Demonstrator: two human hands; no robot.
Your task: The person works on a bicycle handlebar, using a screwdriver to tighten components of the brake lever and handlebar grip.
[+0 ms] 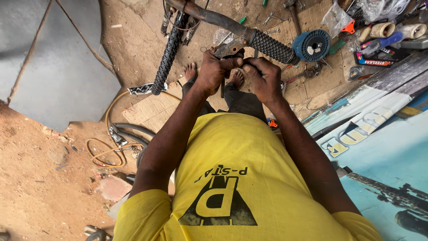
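Brake lever (228,47) mostly hidden, left hand (214,71), right hand (264,79) covering it

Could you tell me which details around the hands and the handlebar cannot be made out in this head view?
- Small part between left hand and right hand: hidden by fingers.
- Handlebar: far end cut off by top edge.
- Tyre: its wheel is out of sight.
- Small tools on ground: too small.

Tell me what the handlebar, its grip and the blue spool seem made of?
Handlebar: likely steel, with a dull brown rusty surface. Its grip: probably black rubber, matte with a knobbly pattern. Blue spool: looks like moulded plastic, smooth with cut-out holes.
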